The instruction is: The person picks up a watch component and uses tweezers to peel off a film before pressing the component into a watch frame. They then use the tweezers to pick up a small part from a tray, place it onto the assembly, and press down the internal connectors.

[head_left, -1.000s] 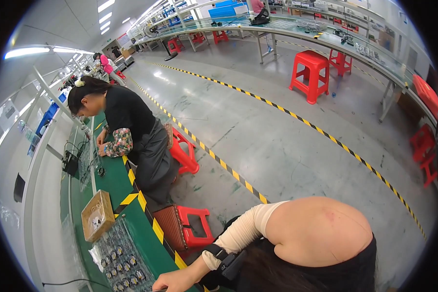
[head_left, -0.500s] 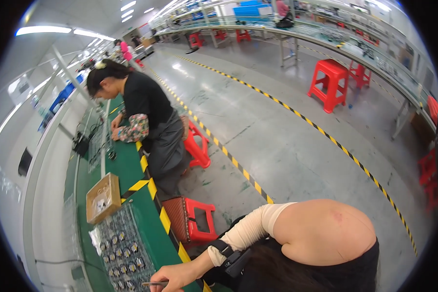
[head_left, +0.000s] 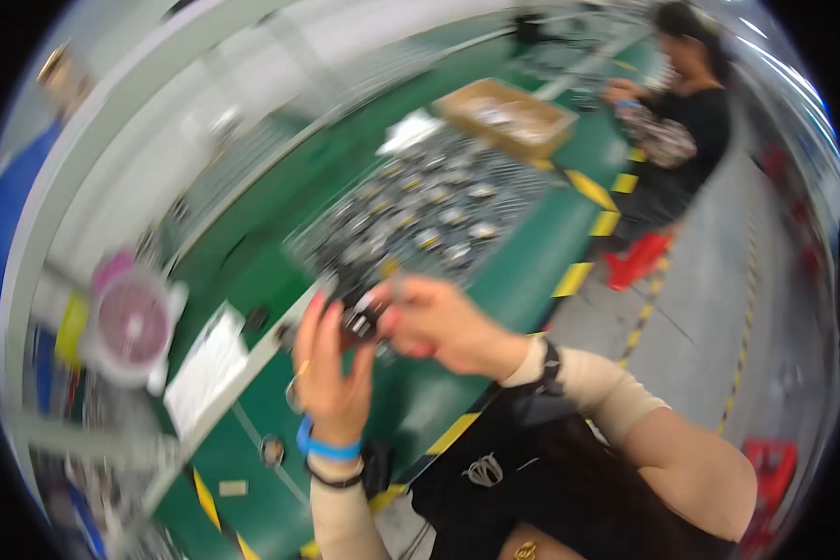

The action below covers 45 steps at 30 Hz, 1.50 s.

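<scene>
Over the green bench my left hand (head_left: 336,387), with a blue wristband, is closed on a small dark round part (head_left: 359,320) with a shiny face. Its fingers point up around the part. My right hand (head_left: 453,327) meets it from the right, fingers bent and pinched at the part's edge. A thin grey tool, apparently tweezers (head_left: 398,287), sticks up from the right fingers, smeared by motion. Just beyond both hands lies a clear bubble-wrap sheet (head_left: 523,201) bearing several small round metallic parts (head_left: 429,238).
A cardboard box (head_left: 551,140) with small white pieces stands behind the sheet. At left are a small fan (head_left: 133,322), a white paper (head_left: 205,364) and a metal rail (head_left: 233,401). Yellow-black tape (head_left: 574,278) edges the bench. Another person (head_left: 691,121) works farther along.
My view has swung left and down onto the bench. My left hand has come into view holding the dark round part, and my right hand now meets it there.
</scene>
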Each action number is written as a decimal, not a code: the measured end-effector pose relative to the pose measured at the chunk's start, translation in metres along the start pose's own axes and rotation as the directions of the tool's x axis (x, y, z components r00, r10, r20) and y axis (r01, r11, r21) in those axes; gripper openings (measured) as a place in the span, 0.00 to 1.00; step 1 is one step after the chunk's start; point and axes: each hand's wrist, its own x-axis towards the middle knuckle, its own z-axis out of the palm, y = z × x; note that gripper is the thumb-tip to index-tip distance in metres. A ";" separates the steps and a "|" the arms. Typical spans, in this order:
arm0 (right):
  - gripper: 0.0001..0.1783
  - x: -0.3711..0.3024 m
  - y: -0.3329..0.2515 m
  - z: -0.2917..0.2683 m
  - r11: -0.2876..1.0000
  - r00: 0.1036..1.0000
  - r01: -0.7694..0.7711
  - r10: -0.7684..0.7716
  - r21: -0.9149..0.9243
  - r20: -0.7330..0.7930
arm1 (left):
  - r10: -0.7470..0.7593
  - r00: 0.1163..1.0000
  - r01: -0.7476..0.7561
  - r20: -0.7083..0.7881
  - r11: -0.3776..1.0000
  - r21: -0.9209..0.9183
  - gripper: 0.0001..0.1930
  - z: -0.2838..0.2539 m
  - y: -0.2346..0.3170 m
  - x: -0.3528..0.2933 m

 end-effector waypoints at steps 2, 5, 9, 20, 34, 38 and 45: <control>0.15 0.038 0.028 0.024 0.993 0.999 -0.032 0.030 0.110 0.026 | -0.076 0.997 0.075 -0.016 0.997 -0.030 0.25 -0.034 -0.033 0.005; 0.16 0.069 0.060 0.057 0.979 0.987 -0.129 0.111 0.156 0.115 | -0.135 0.989 0.138 -0.054 0.989 0.053 0.25 -0.076 -0.055 -0.001; 0.17 0.089 0.073 0.062 0.980 0.981 -0.124 0.098 0.155 0.168 | -0.132 0.989 0.136 -0.071 0.989 0.054 0.26 -0.084 -0.069 0.000; 0.30 0.113 0.067 0.053 0.996 0.967 -0.055 0.036 0.071 0.251 | -0.142 0.990 0.143 -0.018 0.987 0.069 0.27 -0.082 -0.076 0.008; 0.21 0.128 0.089 0.020 0.942 0.982 -0.120 0.067 0.313 0.175 | -0.148 0.987 0.129 0.066 0.964 0.230 0.27 -0.054 -0.102 0.011; 0.20 0.128 0.090 0.017 0.945 0.986 -0.107 0.061 0.310 0.155 | -0.144 0.987 0.125 0.069 0.964 0.234 0.27 -0.050 -0.105 0.010; 0.19 0.127 0.084 0.015 0.963 0.989 -0.095 0.062 0.252 0.135 | -0.152 0.986 0.133 0.069 0.965 0.228 0.27 -0.044 -0.106 0.010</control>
